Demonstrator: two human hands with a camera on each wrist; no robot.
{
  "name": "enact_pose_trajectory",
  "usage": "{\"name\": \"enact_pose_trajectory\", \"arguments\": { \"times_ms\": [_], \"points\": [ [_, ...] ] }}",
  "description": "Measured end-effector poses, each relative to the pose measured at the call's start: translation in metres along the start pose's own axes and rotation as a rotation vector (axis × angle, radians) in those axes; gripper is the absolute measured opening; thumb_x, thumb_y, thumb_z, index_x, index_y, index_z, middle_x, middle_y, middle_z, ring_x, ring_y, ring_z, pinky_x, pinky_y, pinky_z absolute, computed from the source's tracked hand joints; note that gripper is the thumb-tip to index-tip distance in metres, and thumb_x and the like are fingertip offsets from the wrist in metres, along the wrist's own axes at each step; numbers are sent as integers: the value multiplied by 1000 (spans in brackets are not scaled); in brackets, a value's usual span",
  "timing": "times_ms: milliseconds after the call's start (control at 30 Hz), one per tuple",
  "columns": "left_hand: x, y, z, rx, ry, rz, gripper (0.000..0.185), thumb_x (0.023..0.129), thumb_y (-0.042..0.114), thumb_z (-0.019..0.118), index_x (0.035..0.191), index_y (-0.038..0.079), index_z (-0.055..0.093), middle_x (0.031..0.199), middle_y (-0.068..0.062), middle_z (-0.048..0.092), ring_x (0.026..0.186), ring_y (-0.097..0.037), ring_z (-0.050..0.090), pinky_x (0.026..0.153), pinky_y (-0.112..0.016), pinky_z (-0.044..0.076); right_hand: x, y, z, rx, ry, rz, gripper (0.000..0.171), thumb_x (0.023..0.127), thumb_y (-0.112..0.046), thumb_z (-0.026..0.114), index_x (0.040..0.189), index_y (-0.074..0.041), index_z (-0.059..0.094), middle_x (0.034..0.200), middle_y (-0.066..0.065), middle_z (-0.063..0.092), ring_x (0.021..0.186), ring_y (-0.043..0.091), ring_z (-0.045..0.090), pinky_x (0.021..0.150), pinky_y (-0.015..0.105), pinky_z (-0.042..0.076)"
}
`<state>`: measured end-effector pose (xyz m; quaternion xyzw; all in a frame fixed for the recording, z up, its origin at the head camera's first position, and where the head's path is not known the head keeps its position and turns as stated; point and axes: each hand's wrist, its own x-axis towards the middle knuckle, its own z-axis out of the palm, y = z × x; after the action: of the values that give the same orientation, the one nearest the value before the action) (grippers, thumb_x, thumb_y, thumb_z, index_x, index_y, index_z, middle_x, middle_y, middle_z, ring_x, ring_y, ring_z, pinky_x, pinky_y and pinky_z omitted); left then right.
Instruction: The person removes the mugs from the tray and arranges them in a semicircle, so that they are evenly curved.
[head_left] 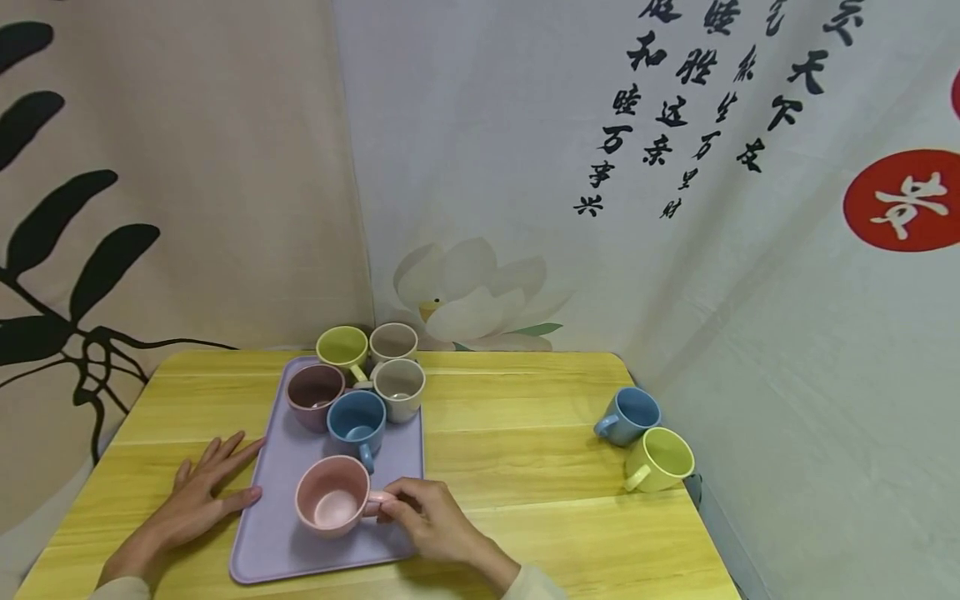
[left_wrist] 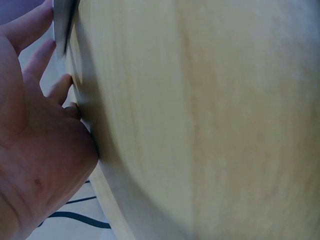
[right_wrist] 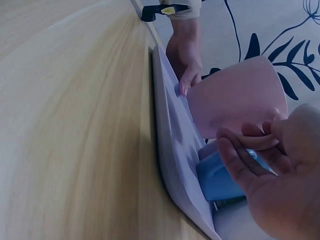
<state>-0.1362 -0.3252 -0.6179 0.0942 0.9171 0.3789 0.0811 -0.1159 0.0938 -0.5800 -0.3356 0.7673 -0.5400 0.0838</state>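
Note:
A pink mug (head_left: 332, 500) is over the near part of a lavender tray (head_left: 277, 546). My right hand (head_left: 442, 521) pinches its handle between thumb and fingers, as the right wrist view also shows at the handle (right_wrist: 257, 142). Whether the mug's base touches the tray, I cannot tell. My left hand (head_left: 191, 507) lies with fingers spread on the table, fingertips at the tray's left edge. Behind the pink mug a blue mug (head_left: 356, 421) stands on the tray. Farther back are a mauve mug (head_left: 313, 404), a yellow-green mug (head_left: 342, 348) and two greyish-white mugs (head_left: 401, 392).
At the right side of the wooden table (head_left: 517, 467), a second blue mug (head_left: 626, 421) and another yellow-green mug (head_left: 660, 462) stand close together near the edge. A printed cloth (head_left: 487, 167) hangs behind the table.

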Motion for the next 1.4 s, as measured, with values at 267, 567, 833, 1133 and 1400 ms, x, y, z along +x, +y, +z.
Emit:
{"name": "enact_pose_trajectory", "arguments": {
  "times_ms": [267,567,833,1133,1400],
  "points": [
    [-1,-2,1,-5,-4,-4,83,110,42,70,179,14,32,184,-41,9,167,-73,-8,125,-86,-30,-10,0,-13,61,-17,46,24,117,-16,61,120,2,77,108,22,86,101,21,87,91,19,67],
    [-1,-2,1,-20,-1,8,83,110,39,71,178,13,32,183,-41,10,167,-73,-9,124,-86,-30,-23,3,-32,120,-10,12,24,117,-12,59,120,5,75,111,30,82,102,40,85,96,30,71],
    [-1,-2,0,-11,-3,1,83,110,40,70,178,13,32,183,-41,9,167,-73,-9,125,-85,-31,-35,6,-48,152,16,34,24,117,-12,58,122,4,75,111,32,81,101,48,83,96,35,72],
    [-1,-3,1,-8,2,3,82,110,39,70,178,11,33,183,-42,9,166,-74,-9,124,-85,-31,-45,12,-60,126,67,13,21,117,-7,57,120,2,75,107,32,80,98,41,84,95,36,72],
    [0,-2,1,-6,1,10,82,110,38,70,178,11,33,182,-43,10,166,-75,-8,124,-87,-29,-49,12,-74,112,141,75,22,117,-13,59,122,1,76,112,35,81,99,45,82,98,35,70]
  ]
}}
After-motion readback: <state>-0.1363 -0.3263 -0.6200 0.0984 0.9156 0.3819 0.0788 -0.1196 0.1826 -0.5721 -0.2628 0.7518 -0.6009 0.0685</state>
